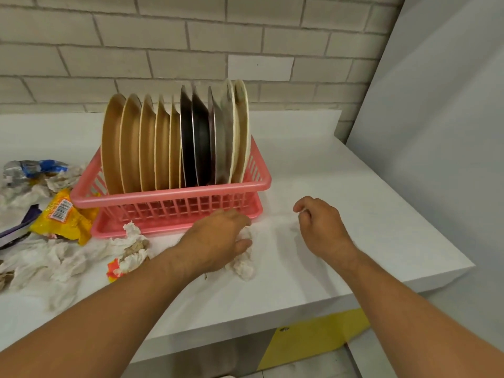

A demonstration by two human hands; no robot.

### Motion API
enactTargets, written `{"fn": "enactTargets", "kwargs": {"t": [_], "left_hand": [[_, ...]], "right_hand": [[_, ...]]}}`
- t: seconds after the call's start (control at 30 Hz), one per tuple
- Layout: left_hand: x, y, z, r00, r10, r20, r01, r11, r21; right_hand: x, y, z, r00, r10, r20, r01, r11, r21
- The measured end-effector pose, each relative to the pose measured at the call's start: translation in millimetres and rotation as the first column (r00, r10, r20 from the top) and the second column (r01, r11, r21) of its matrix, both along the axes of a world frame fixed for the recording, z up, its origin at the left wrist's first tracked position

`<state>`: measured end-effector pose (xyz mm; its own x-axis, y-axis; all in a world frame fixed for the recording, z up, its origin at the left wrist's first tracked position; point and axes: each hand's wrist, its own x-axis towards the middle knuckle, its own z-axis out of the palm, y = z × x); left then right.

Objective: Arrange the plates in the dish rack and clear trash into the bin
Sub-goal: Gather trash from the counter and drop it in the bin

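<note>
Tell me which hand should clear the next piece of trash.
Left. The left hand grips a crumpled tissue in front of the dish rack, and the wrappers lie on its side; the right hand hovers away from them.

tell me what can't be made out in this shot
Head view:
Bin: nowhere in frame.
Tissue: mostly covered by the left hand gripping it.
Right hand: fingers curl away; whether they pinch anything is too small to tell.
Purple wrapper: cut off by the left edge.

Both bare forearms reach forward. Left hand (218,238) palm down, fingers curled over a crumpled tissue (244,264). Right hand (319,227) apart to its right, fingers loosely curled, nothing visibly held.
</note>
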<state>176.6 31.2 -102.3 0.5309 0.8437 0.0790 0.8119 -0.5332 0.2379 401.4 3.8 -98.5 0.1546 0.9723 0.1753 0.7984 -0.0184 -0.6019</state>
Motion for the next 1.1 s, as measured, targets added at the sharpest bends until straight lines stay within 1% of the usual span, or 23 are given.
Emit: {"fn": "enactTargets", "kwargs": {"t": [0.07, 0.2, 0.27, 0.3, 0.33, 0.43, 0.5, 0.57, 0.67, 0.73, 0.8, 0.83, 0.9, 0.97, 1.03, 1.1], "left_hand": [[10, 6, -5, 0.991, -0.021, -0.135, 0.015, 0.999, -0.044], [29, 20, -9, 0.961, -0.036, -0.276, 0.002, 0.992, -0.125], [35, 23, -10, 0.936, -0.072, -0.344, 0.043, 0.995, -0.090], [37, 24, -10, 0.934, -0.074, -0.349, 0.049, 0.996, -0.080], [37, 26, -9, 0.947, -0.071, -0.313, 0.048, 0.996, -0.081], [33, 32, 5, 0.995, -0.034, -0.089, 0.022, 0.990, -0.139], [26, 29, 18, 0.999, -0.028, -0.022, 0.024, 0.988, -0.152], [18, 22, 25, 0.999, -0.011, 0.032, 0.016, 0.987, -0.161], [2, 12, 31, 0.993, 0.020, 0.119, -0.012, 0.997, -0.073], [-11, 8, 32, 0.982, 0.032, 0.187, -0.028, 0.999, -0.024], [-23, 4, 31, 0.966, 0.033, 0.258, -0.030, 0.999, -0.017], [-29, 3, 29, 0.958, 0.031, 0.284, -0.021, 0.999, -0.039], [-37, 1, 27, 0.954, 0.034, 0.299, 0.003, 0.992, -0.123], [-45, -4, 26, 0.969, 0.026, 0.247, 0.010, 0.989, -0.145], [-50, -9, 26, 0.982, 0.023, 0.188, -0.010, 0.997, -0.070], [-53, -13, 29, 0.979, 0.042, 0.200, -0.045, 0.999, 0.010]], "right_hand": [[1, -6, -4, 1.000, 0.023, -0.006, -0.023, 0.997, -0.073], [-4, -17, -13, 0.997, 0.066, -0.043, -0.072, 0.984, -0.164], [-5, -23, -14, 0.997, 0.058, -0.059, -0.068, 0.983, -0.172], [-5, -25, -14, 0.996, 0.056, -0.064, -0.065, 0.985, -0.157], [-6, -26, -14, 0.996, 0.047, -0.072, -0.056, 0.989, -0.136], [-10, -28, -13, 0.998, -0.007, -0.062, 0.001, 0.996, -0.089], [-17, -28, -13, 1.000, 0.008, -0.025, -0.010, 0.996, -0.091], [-29, -29, -13, 0.999, 0.048, -0.016, -0.050, 0.992, -0.117], [-49, -34, -15, 0.989, 0.146, 0.023, -0.141, 0.976, -0.168], [-63, -38, -17, 0.977, 0.203, 0.058, -0.192, 0.968, -0.160], [-75, -43, -20, 0.967, 0.244, 0.069, -0.232, 0.962, -0.143], [-81, -45, -23, 0.964, 0.253, 0.080, -0.238, 0.958, -0.157], [-89, -49, -28, 0.962, 0.245, 0.122, -0.211, 0.947, -0.243], [-92, -53, -33, 0.950, 0.244, 0.198, -0.170, 0.929, -0.329], [-93, -54, -34, 0.931, 0.249, 0.268, -0.140, 0.919, -0.369], [-93, -54, -32, 0.937, 0.216, 0.275, -0.100, 0.920, -0.379]]}}
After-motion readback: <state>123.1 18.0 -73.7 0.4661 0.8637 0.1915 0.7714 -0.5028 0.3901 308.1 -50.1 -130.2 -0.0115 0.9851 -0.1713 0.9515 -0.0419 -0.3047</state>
